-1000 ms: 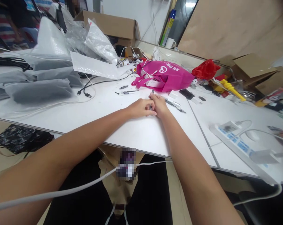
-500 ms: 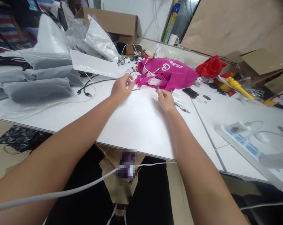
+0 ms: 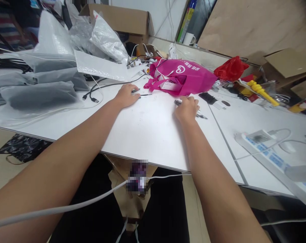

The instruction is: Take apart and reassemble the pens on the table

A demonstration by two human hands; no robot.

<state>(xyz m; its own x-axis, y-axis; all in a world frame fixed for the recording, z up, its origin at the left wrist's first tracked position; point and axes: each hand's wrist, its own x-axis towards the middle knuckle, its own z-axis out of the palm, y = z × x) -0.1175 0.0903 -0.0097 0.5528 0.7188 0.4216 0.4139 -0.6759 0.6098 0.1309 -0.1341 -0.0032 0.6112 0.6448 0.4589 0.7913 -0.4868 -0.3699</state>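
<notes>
On the white table (image 3: 145, 128), my left hand (image 3: 126, 96) rests with its fingers curled around a small dark piece (image 3: 135, 90), which is partly hidden. Beside its fingertips lies a thin dark rod (image 3: 146, 95), like a pen refill. My right hand (image 3: 187, 109) is lowered among several pens, its fingers bent over them. A dark pen end (image 3: 178, 102) shows at its thumb side, and more silver and dark pens (image 3: 201, 115) stick out to the right. A pink bag (image 3: 196, 79) lies just behind both hands, with a white box (image 3: 168, 86) in its mouth.
Grey plastic packages (image 3: 39, 94) and black cables (image 3: 92, 96) are at left. To the right are a black pouch (image 3: 207, 98), a red bag (image 3: 231, 68), a yellow tool (image 3: 261, 91) and a power strip (image 3: 272, 157). A white cable (image 3: 92, 199) crosses my lap.
My left hand has come down and leftward onto the table by the dark piece. My right hand, which pinched a pen-like piece upright, has moved right and down over the pens.
</notes>
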